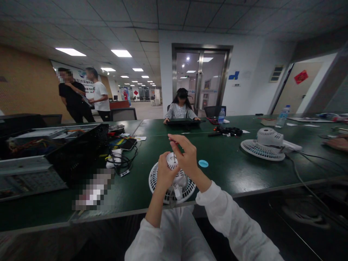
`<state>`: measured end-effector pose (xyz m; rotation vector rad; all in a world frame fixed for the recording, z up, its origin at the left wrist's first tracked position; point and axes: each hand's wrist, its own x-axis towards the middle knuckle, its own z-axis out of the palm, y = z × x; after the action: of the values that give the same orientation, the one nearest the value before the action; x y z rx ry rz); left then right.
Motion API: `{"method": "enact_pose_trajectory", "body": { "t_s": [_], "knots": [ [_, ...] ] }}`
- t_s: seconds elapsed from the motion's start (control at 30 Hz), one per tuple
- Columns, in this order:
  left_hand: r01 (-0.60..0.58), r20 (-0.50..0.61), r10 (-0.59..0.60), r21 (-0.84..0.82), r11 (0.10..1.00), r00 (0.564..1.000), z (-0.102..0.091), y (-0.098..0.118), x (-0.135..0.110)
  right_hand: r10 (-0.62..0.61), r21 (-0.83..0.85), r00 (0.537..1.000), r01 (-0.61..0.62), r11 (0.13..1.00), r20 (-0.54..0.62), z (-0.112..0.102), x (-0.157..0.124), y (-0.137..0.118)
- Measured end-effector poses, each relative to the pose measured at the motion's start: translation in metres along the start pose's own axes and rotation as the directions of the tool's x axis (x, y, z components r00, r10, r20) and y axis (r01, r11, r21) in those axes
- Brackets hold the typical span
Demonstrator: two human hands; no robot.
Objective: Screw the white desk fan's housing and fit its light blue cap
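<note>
Both hands work at the near edge of the table (231, 170), right over the person's lap. Left hand (164, 174) is closed around the raised motor hub (172, 162) of a small white fan (189, 187), which lies grille-down under it, wrist bent inward and forearm rising from below. Right hand (187, 156) arches over the hub from the other side, thumb and 2 fingertips pinched narrow on a thin rod (173, 154) that stands upright into the hub top; it may be a small screwdriver, but it is too fine to tell.

Judging by the layout, the work on the fan's back looks early to midway. A blue cap (203, 163) lies loose just right of the right hand, while hub and grille remain together.

Left of the left hand sit tangled cables (123, 159). Farther right rests a second fan (263, 145), also face-down. Beyond the hands, 1 person (181, 108) sits across the table. Far left, a person in white (101, 95) stands beside another in black (72, 94).
</note>
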<state>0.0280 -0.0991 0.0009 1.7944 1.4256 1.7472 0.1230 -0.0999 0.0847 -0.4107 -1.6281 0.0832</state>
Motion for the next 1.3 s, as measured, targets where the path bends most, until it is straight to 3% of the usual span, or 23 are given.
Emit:
{"method": "enact_pose_trajectory", "body": {
  "t_s": [0.17, 0.33, 0.57, 0.77, 1.0, 1.2, 1.3],
  "knots": [
    [-0.009, -0.008, 0.009, -0.006, 1.0, 1.0, 0.0, 0.0006, 0.0001, -0.003, -0.031, 0.999, 0.002, 1.0, -0.04, -0.0002, -0.0005, 0.0005],
    [0.009, -0.002, -0.009, -0.01, 1.0, 1.0, -0.0007, 0.0024, -0.0004, 0.021, 0.024, 0.999, -0.022, 0.999, 0.026, -0.0009, -0.0002, 0.0009],
    [0.008, 0.005, -0.008, -0.021, 1.0, 1.0, -0.0001, 0.0009, 0.0003, 0.009, -0.043, 0.999, -0.011, 0.999, -0.037, -0.0007, 0.0001, 0.0004],
    [0.007, -0.002, -0.007, -0.006, 1.0, 1.0, 0.0, 0.0011, -0.0001, 0.031, 0.037, 0.999, -0.033, 0.999, 0.034, -0.002, 0.0008, -0.0005],
    [-0.002, -0.007, 0.002, -0.009, 1.0, 1.0, 0.0005, 0.0013, 0.0002, 0.007, -0.041, 1.0, -0.008, 0.999, -0.025, -0.0003, 0.0001, 0.0007],
    [0.013, 0.003, -0.013, -0.014, 1.0, 1.0, 0.0003, 0.0017, 0.0, 0.012, 0.013, 0.999, -0.013, 1.0, 0.039, -0.0018, 0.0017, -0.0016],
    [0.016, 0.0, -0.016, -0.015, 1.0, 1.0, 0.0002, 0.0011, 0.0002, -0.006, -0.014, 1.0, 0.006, 1.0, 0.017, -0.0014, 0.0023, -0.0019]
  ]
}}
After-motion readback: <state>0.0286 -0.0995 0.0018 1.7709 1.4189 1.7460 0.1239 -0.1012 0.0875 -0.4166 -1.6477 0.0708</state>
